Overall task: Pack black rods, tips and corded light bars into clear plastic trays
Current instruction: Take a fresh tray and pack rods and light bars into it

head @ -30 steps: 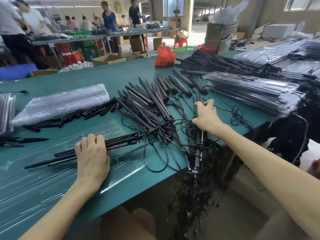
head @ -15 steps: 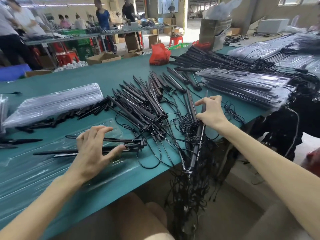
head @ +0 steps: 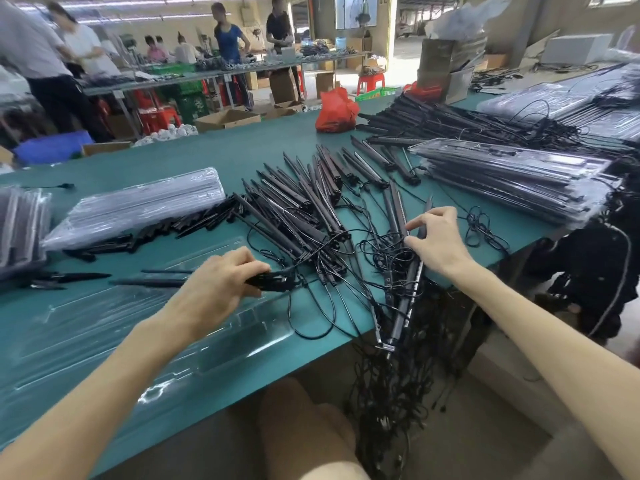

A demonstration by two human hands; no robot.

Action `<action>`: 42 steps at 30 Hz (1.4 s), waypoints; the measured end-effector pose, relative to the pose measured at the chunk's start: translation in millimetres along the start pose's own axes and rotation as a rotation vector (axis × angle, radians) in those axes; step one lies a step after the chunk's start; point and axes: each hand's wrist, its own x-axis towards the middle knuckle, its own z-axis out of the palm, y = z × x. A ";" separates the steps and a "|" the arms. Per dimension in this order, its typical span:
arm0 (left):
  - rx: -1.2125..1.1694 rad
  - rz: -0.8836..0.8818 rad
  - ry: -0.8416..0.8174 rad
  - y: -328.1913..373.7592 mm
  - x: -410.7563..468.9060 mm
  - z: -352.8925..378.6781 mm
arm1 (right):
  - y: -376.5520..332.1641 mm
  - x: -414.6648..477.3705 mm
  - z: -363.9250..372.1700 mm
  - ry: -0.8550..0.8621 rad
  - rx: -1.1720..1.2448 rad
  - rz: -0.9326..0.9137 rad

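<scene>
A clear plastic tray (head: 104, 323) lies on the near left of the green counter (head: 214, 157), with a few thin black rods (head: 152, 277) lying across it. The left hand (head: 221, 285) clenches round their right ends. The right hand (head: 438, 242) pinches a black corded light bar (head: 404, 306) that overhangs the near edge. A stack of filled clear trays (head: 512, 178) sits far right.

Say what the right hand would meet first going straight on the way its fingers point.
Probably the pair of light bars just left of the right hand's fingers; depth is unclear.
</scene>
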 end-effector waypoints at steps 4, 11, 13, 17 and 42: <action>0.185 0.083 0.099 8.9 15.8 -8.9 | -1.2 0.9 1.8 -0.001 -0.050 0.002; 0.351 -0.157 0.241 -14.2 28.2 -21.3 | 6.0 3.3 3.5 -0.012 -0.183 0.068; 0.402 -0.215 0.221 -30.2 17.5 -21.7 | 10.9 4.2 3.2 -0.009 -0.223 0.078; 0.461 -0.331 0.157 -57.4 -13.4 -16.7 | 16.9 3.9 3.0 -0.003 -0.263 0.045; 0.374 -0.434 0.355 -59.2 -41.6 -15.5 | -91.6 -3.0 45.1 -0.154 -0.318 -0.256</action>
